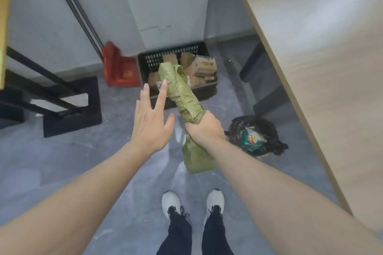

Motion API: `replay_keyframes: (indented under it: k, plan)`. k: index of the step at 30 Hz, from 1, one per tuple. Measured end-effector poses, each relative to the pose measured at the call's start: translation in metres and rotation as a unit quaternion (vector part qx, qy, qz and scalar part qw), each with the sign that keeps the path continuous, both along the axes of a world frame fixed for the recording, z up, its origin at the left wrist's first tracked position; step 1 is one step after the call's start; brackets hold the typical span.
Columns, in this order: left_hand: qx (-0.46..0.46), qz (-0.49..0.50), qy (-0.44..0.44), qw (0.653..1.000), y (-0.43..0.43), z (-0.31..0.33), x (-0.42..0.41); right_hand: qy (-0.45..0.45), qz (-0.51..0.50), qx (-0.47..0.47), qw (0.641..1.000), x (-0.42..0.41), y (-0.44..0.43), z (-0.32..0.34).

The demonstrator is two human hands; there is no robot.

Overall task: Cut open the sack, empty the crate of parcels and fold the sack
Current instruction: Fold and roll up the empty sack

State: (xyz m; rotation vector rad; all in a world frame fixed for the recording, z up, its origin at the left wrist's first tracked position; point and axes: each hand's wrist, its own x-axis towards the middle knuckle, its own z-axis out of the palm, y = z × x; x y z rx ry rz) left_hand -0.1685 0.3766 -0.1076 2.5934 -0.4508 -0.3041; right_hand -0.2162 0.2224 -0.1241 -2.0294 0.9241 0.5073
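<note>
Tabletop in pale wood is taking up the whole right side, running way past the crate. Grey floor is spreading out under everything. That black slotted crate is sitting on it against the white wall, still holding brown cardboard parcels. A red dustpan is leaning just left of the crate, and a black bin bag of rubbish is sitting nearer than the crate, off to its right. Green sack is bunched into a twisted roll, its top end poking up in front of the crate. Right hand is gripping it tight round the middle. Left hand is hovering just left of the sack, fingers spread wide, holding nothing.
</note>
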Motion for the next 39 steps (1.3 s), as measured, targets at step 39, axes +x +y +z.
replay_keyframes:
  k: [39]
  plan:
    - [-0.12,0.134,0.258,0.949,-0.116,-0.658,-0.014,0.05,0.007,0.016,0.999,-0.028,-0.095,-0.658]
